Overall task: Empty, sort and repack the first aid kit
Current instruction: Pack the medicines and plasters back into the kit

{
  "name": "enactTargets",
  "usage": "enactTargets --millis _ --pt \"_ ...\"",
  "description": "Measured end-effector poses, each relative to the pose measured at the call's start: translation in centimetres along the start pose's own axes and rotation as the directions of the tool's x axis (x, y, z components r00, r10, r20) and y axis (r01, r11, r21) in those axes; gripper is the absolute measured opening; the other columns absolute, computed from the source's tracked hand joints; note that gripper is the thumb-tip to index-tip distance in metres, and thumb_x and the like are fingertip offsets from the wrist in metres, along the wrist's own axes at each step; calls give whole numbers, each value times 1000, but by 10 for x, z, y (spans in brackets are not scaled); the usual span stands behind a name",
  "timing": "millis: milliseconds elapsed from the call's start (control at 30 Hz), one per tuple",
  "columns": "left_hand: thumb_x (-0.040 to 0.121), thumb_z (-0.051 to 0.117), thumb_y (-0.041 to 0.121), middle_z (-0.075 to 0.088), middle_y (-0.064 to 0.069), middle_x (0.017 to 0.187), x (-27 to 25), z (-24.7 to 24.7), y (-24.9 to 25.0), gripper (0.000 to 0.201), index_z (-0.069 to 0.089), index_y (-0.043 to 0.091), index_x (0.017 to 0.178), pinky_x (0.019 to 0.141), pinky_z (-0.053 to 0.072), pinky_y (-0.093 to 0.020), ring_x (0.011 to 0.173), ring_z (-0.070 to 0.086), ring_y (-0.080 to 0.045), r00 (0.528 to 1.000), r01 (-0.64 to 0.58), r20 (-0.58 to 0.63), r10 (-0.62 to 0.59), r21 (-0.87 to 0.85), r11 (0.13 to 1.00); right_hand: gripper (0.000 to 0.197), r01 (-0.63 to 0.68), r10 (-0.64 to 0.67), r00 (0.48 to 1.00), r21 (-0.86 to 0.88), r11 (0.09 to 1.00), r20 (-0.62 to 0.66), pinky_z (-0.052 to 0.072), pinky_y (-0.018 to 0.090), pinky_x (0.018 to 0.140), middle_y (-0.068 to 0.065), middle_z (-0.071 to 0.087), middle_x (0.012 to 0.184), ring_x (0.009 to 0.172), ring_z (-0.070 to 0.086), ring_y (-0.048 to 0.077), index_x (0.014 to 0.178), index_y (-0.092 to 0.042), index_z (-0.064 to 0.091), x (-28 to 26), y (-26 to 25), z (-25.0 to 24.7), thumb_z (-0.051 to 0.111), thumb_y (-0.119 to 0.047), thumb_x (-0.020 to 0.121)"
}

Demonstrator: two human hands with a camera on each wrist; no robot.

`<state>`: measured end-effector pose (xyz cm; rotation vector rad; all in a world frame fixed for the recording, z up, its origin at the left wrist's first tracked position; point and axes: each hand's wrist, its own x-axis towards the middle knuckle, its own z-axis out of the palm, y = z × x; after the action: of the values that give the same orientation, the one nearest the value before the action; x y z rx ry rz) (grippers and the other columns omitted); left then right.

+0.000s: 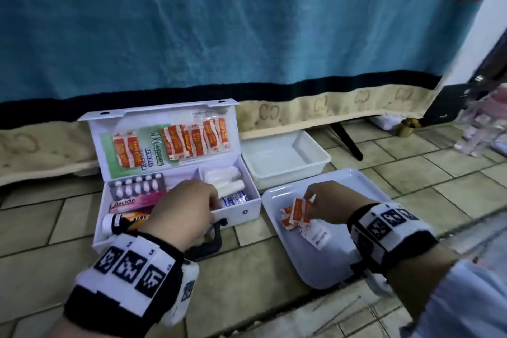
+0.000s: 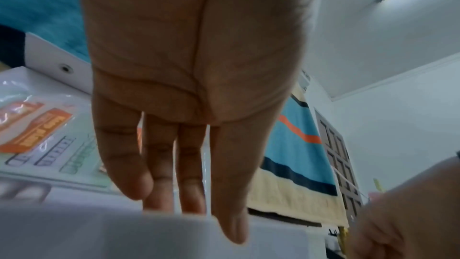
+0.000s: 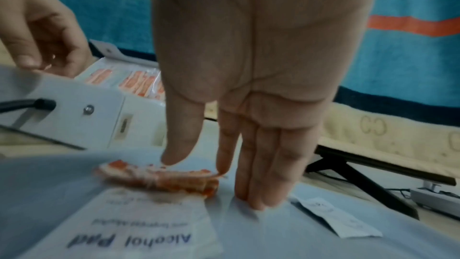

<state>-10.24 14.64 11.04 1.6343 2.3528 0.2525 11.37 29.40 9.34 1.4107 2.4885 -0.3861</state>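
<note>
Right now the first aid kit (image 1: 175,173), a white box with its lid propped open, sits on the tiled floor (image 1: 411,173) against a blue and red striped blanket (image 1: 247,22). Left hand (image 1: 183,208) rests on the kit's front wall, fingers straight and reaching down inside, thumb outside; nothing held, per the left wrist view (image 2: 189,105). Right hand (image 1: 329,203) is over the white tray (image 1: 343,263) just right of the kit, thumb and forefinger pinching the top of a small stack of orange plaster packets (image 1: 297,212); other fingers straight, tips touching the tray in the right wrist view (image 3: 259,194). Alcohol pad sachets (image 1: 318,236) lie on the tray beside the packets. More orange plasters (image 1: 189,138) are tucked in the lid pocket. Inside the box: a blister strip of white pills (image 1: 137,185), a pink Bacidin box (image 1: 134,203), an orange-labelled tube (image 1: 129,222), white rolls (image 1: 227,181). A white tub (image 1: 285,159) stands behind the tray, right of the kit.
</note>
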Motion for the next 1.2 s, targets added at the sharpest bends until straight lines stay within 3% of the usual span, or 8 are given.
enactTargets --millis 133,433,600,733,833,900,1033,1200 --pt "78 67 8 69 0 93 0 13 1 31 54 34 67 80 53 -35 90 62 -21 991 114 -62 -115 -18 993 55 27 -28 999 -27 999 -27 43 28 89 3 59 125 113 55 20 130 -19 50 4 -6 3 69 -32 80" --pt "79 67 13 69 3 91 -3 15 7 26 57 34 68 75 55 -36 84 62 -21 972 181 -151 -181 -15 983 29 50 -58 994 -81 995 -93 39 26 73 7 62 110 103 59 23 108 -11 58 4 -5 5 67 -19 82" --pt "82 64 16 68 4 93 -7 17 11 24 54 34 71 71 52 -31 87 61 -20 968 186 -171 -186 -18 982 19 79 -80 992 -16 997 -99 49 28 81 7 66 107 97 61 22 105 -9 62 8 4 6 49 -9 90" --pt "77 71 10 64 1 85 -12 16 5 26 54 28 72 71 50 -31 80 59 -19 967 147 -183 -180 -178 973 18 131 -132 991 -26 991 -35 45 24 82 5 64 110 98 59 20 104 -14 60 10 11 2 46 -11 93" --pt "72 77 11 58 2 82 -24 11 -12 28 54 25 68 66 43 -27 75 56 -17 952 151 -234 -196 -197 969 16 104 -114 990 123 987 78 50 23 66 10 71 96 75 61 17 86 -13 66 9 14 -17 52 -18 91" --pt "69 79 13 57 5 77 -31 5 -30 32 51 27 62 66 43 -27 73 55 -16 936 203 -246 -252 -209 957 14 102 -116 992 221 970 47 50 19 56 9 73 84 61 61 12 81 -8 68 4 11 -37 61 -19 87" --pt "64 82 7 61 8 63 -36 -4 -65 38 51 27 55 61 45 -25 64 59 -11 932 247 -184 -311 -304 920 18 296 -229 951 398 868 -207 46 16 52 4 72 63 52 56 7 65 -6 69 -1 -31 -65 77 -19 74" --pt "78 69 9 59 11 67 -42 7 -73 35 48 30 58 60 42 -23 66 54 -3 923 263 -203 -326 -286 921 24 474 -408 875 625 620 -260 41 16 41 4 63 49 41 57 6 62 -8 57 12 -123 -69 77 1 73"
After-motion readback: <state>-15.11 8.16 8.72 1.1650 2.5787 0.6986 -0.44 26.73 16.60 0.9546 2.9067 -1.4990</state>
